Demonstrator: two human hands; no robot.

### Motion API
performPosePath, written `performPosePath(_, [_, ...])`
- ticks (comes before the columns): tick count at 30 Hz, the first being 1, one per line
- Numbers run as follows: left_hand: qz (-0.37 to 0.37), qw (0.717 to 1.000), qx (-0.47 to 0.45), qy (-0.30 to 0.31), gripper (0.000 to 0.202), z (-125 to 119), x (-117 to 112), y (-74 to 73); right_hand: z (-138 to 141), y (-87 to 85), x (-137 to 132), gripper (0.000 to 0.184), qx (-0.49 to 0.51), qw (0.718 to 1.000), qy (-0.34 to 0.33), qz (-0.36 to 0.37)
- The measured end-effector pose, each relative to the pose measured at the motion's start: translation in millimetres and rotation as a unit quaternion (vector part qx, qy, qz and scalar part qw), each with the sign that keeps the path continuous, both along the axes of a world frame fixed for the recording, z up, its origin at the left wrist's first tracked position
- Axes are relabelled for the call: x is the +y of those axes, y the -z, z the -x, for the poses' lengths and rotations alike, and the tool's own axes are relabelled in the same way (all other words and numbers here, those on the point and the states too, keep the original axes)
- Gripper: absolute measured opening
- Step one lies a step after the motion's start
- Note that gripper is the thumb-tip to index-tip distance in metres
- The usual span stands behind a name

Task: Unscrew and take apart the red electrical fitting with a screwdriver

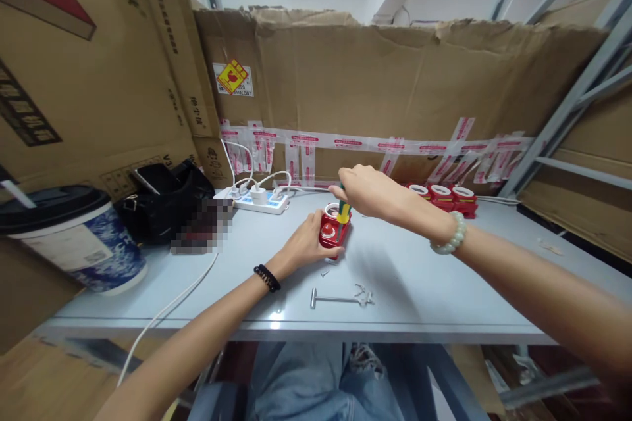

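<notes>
Near the middle of the table lies a small red device point(327, 243) with a white ring and a round red knob on its face. My left hand point(309, 240) is closed around its left side and near edge, steadying it on the tabletop. From above, my right hand point(363, 191) grips a screwdriver point(343, 212) with a green and yellow handle. The screwdriver stands nearly upright, its shaft reaching down to the device's face by the right edge. A small screw point(324, 273) and a metal T-shaped rod point(336, 299) with small bits at its end lie in front.
A power strip point(261, 202) with white plugs sits behind on the left. A large paper cup point(74, 240) and a black bag point(158, 200) stand at the left. More red devices point(457, 200) line the back right. Cardboard point(375, 85) walls the rear.
</notes>
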State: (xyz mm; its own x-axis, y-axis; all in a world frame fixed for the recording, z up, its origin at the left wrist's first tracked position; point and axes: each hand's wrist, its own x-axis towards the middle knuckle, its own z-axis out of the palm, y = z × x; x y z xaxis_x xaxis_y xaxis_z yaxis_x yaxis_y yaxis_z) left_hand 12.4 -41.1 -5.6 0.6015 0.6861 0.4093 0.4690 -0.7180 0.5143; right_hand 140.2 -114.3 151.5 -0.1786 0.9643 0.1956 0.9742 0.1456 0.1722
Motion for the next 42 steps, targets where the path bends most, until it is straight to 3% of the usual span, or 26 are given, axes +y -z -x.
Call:
performPosePath(3, [0.007, 1.000, 0.002, -0.001, 0.066, 0, 1, 0.9, -1, -7.2, -3, 0.021, 0.004, 0.995, -0.080, 0.062])
performPosePath(6, [0.004, 1.000, 0.000, 0.004, 0.066, 1, 3, 2.8, -3, -12.0, -7, 0.023, 0.012, 0.990, -0.096, 0.100])
performPosePath(11, [0.010, 1.000, 0.004, 0.001, 0.069, 1, 3, 3.2, -9, 2.6, 0, 0.026, 0.005, 0.999, -0.033, 0.003])
performPosePath(14, [0.013, 1.000, 0.002, -0.003, 0.069, 0, 3, 3.1, -12, 9.1, 5, 0.018, 0.032, 0.996, -0.077, -0.022])
performPosePath(18, [0.009, 1.000, 0.003, 0.002, 0.069, 0, 5, 4.0, -12, 2.0, 1, 0.022, 0.048, 0.990, -0.131, 0.027])
performPosePath(21, [0.009, 1.000, -0.005, 0.009, 0.069, 0, 5, 4.7, -10, -1.6, -3, 0.023, 0.060, 0.990, -0.123, 0.038])
performPosePath(24, [0.014, 1.000, -0.007, 0.004, 0.067, 0, 5, 4.4, -9, 3.5, 0, 0.014, 0.058, 0.995, -0.084, 0.003])
performPosePath(27, [0.015, 1.000, -0.006, -0.002, 0.070, 0, 4, 3.6, -8, 8.4, 5, 0.022, 0.053, 0.998, -0.032, -0.023])
performPosePath(30, [0.012, 1.000, 0.002, 0.000, 0.069, 0, 4, 3.2, -9, 6.2, 5, 0.012, 0.075, 0.994, -0.080, 0.010])
performPosePath(33, [0.005, 1.000, 0.009, 0.003, 0.069, 0, 4, 2.8, -8, 3.4, 1, 0.017, 0.072, 0.991, -0.113, 0.030])
performPosePath(38, [0.009, 1.000, 0.011, -0.001, 0.068, -1, 2, 1.0, -3, 6.9, 0, 0.024, 0.000, 0.999, 0.004, -0.047])
performPosePath(42, [0.015, 1.000, 0.014, -0.005, 0.068, -1, 3, 2.4, -5, 2.6, 0, 0.018, 0.020, 0.998, -0.058, -0.011])
